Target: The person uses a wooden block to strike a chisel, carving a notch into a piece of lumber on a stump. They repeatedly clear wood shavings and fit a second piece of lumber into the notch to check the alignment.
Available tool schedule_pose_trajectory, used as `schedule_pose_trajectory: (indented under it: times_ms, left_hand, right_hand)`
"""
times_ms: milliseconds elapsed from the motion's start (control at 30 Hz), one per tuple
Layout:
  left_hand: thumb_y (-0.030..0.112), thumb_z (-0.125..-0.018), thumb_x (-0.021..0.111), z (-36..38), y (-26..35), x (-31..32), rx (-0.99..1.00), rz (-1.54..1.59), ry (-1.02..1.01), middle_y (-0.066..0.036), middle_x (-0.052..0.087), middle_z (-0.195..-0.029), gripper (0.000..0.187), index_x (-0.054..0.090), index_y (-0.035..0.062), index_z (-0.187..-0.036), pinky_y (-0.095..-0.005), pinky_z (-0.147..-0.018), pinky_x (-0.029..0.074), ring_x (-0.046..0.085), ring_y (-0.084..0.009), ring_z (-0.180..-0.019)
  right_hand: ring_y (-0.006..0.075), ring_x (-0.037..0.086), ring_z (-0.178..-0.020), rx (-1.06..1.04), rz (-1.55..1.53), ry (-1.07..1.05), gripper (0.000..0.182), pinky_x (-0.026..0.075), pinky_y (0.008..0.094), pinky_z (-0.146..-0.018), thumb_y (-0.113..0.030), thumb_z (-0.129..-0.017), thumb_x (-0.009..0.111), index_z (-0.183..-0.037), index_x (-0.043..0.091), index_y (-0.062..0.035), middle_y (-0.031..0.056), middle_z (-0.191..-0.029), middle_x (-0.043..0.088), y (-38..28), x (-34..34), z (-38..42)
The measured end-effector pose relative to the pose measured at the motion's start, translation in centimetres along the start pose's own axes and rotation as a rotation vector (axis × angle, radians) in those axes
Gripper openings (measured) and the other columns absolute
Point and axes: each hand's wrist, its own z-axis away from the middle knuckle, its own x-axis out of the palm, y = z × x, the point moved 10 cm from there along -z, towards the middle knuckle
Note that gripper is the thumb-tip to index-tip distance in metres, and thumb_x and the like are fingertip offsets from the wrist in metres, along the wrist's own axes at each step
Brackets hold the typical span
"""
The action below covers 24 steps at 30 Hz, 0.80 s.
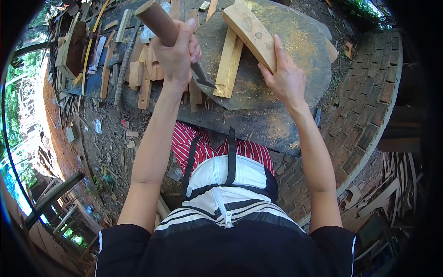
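My left hand [174,57] is wrapped round the thick wooden handle of a tool [159,24]. Below my fist its dark metal shaft slants down to a pointed, barbed tip, right at the near end of a narrow plank [229,67]; I cannot tell the tool's exact kind. Between the thumb and fingers of my right hand [287,79] is a thick wooden block [253,33] with round marks along its face. The block overlaps the plank's upper part. Under both is a broad, round-edged grey work surface [302,32] strewn with sawdust.
Wooden offcuts [146,69] lie to the left of the work surface, with longer strips and a branch [121,76] beyond them. A curved brick path [364,101] borders the right side. Scraps litter the dirt ground [108,138]. More wood pieces [392,194] lie at far right.
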Motion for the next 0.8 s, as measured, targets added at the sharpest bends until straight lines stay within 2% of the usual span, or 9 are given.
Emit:
schedule_pose_trajectory:
  times_ms: [167,233,267,333,367,400,500,667,800]
  left_hand:
    - [0.012,-0.096,0.066,1.9,0.7,-0.3,0.044,-0.036,-0.059,0.003,0.044,-0.055,0.019,0.055,0.0079,-0.082,-0.0238,-0.038,0.029,0.037,-0.0043,-0.04]
    - [0.022,-0.092,0.073,2.6,-0.5,-0.3,-0.005,-0.332,-0.166,0.0,0.059,-0.059,0.021,0.063,0.0055,-0.082,-0.0263,-0.046,0.043,0.056,-0.0088,-0.049]
    - [0.022,-0.092,0.073,3.2,-0.5,-0.3,-0.001,-0.332,-0.167,0.0,0.059,-0.059,0.021,0.063,0.0055,-0.082,-0.0263,-0.046,0.043,0.056,-0.0088,-0.049]
    - [0.033,-0.088,0.077,4.7,-1.4,0.7,-0.007,-0.828,-0.292,-0.008,0.07,-0.072,0.032,0.07,0.0027,-0.093,-0.0312,-0.06,0.053,0.068,-0.0152,-0.065]
    - [0.038,-0.083,0.08,5.5,-3.5,0.1,-0.123,-0.937,-0.343,-0.016,0.074,-0.085,0.044,0.07,0.0004,-0.102,-0.0376,-0.072,0.056,0.074,-0.026,-0.078]
    - [0.038,-0.083,0.08,6.3,-4.2,-0.2,-0.118,-0.938,-0.347,-0.016,0.074,-0.085,0.044,0.07,0.0004,-0.102,-0.0376,-0.072,0.056,0.074,-0.026,-0.078]
    - [0.035,-0.078,0.082,8.6,-7.0,-0.7,-0.126,-1.165,-0.412,-0.018,0.073,-0.096,0.045,0.071,0.0035,-0.107,-0.0444,-0.081,0.056,0.071,-0.0368,-0.092]
    - [0.032,-0.08,0.08,8.0,-9.2,-2.4,-0.189,-1.07,-0.366,-0.017,0.072,-0.103,0.045,0.07,0.0045,-0.113,-0.0437,-0.085,0.054,0.069,-0.036,-0.097]
    - [0.026,-0.083,0.076,5.8,-8.0,-2.8,-0.04,-1.163,-0.344,-0.016,0.069,-0.106,0.036,0.07,0.006,-0.113,-0.0433,-0.085,0.053,0.067,-0.0364,-0.098]
  right_hand:
    - [0.0399,0.071,-0.084,0.001,0.017,0.011,0.084,0.058,0.0488,-0.071,-0.038,-0.085,0.072,-0.156,0.033,-0.0166,0.0198,-0.103,0.068,-0.1,0.0,0.1]
    - [0.0401,0.071,-0.084,0.013,0.032,0.001,0.083,0.058,0.0496,-0.071,-0.039,-0.086,0.071,-0.156,0.032,-0.0174,0.0193,-0.105,0.067,-0.1,0.2,0.2]
    - [0.0401,0.071,-0.084,0.012,0.033,0.006,0.083,0.058,0.0496,-0.071,-0.039,-0.086,0.071,-0.156,0.032,-0.0174,0.0193,-0.105,0.067,-0.1,0.2,0.2]
    - [0.04,0.071,-0.084,0.025,0.048,-0.004,0.083,0.058,0.0498,-0.071,-0.04,-0.086,0.071,-0.156,0.031,-0.0185,0.0188,-0.106,0.067,0.0,0.3,0.3]
    - [0.04,0.071,-0.084,0.027,0.049,0.002,0.083,0.058,0.0498,-0.071,-0.04,-0.086,0.071,-0.156,0.031,-0.0185,0.0188,-0.106,0.067,0.0,0.2,0.2]
    - [0.0399,0.071,-0.085,0.029,0.049,0.002,0.083,0.058,0.0499,-0.071,-0.04,-0.086,0.071,-0.156,0.031,-0.0187,0.0186,-0.106,0.067,0.0,0.2,0.3]
    - [0.0395,0.071,-0.085,0.033,0.05,-0.001,0.083,0.058,0.0499,-0.071,-0.04,-0.086,0.071,-0.156,0.031,-0.019,0.018,-0.105,0.067,-0.1,0.4,0.3]
    - [0.0392,0.071,-0.088,0.047,0.033,-0.004,0.083,0.058,0.049,-0.074,-0.041,-0.086,0.071,-0.156,0.031,-0.0182,0.0181,-0.107,0.068,0.3,0.1,0.3]
    - [0.0381,0.071,-0.093,0.076,-0.008,0.002,0.085,0.057,0.0469,-0.078,-0.042,-0.086,0.071,-0.156,0.03,-0.0165,0.019,-0.11,0.068,0.9,0.3,0.2]
